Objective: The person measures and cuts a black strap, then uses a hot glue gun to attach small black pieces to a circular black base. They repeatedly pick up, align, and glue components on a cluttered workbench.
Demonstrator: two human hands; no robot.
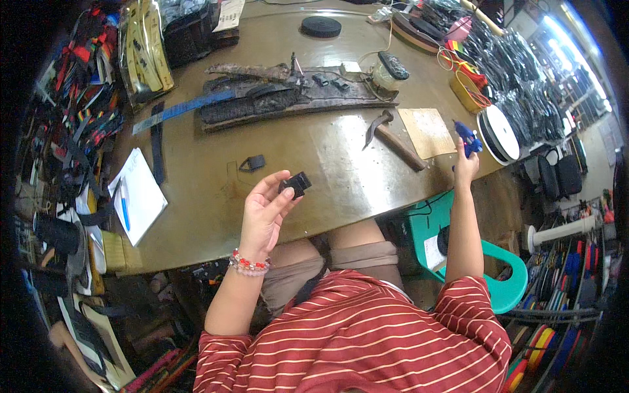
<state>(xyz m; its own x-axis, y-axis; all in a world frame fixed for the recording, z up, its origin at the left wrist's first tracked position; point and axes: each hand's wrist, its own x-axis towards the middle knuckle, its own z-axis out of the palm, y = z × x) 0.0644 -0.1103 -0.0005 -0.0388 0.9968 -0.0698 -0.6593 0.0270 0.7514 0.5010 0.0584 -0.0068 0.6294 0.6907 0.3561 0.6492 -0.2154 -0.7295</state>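
Head cam, clock centred on the picture: the left hand (pixel 265 213) is at 9, just off the middle, pinching a little black piece (pixel 298 185) above the table (pixel 354 190). The right hand (pixel 467 160) is out between 2 and 3, wrapped round a blue glue gun (pixel 468 139).

The table's a shiny brown thing and pretty busy. There's a grubby dark board (pixel 255 112) at 12 and a black roll (pixel 321 27) way past it, a blue ruler (pixel 183 111) at 10, paper (pixel 154 206) with a pen (pixel 124 203) on it at 9, and a hammer (pixel 401 145) next to some cardboard (pixel 426 133) at 2.

Room's packed too: a jumble of straps (pixel 92 118) at 10, shiny wrapped stock (pixel 517 85) and bright lights (pixel 560 49) at 2, and a teal stool (pixel 508 281) at 4.
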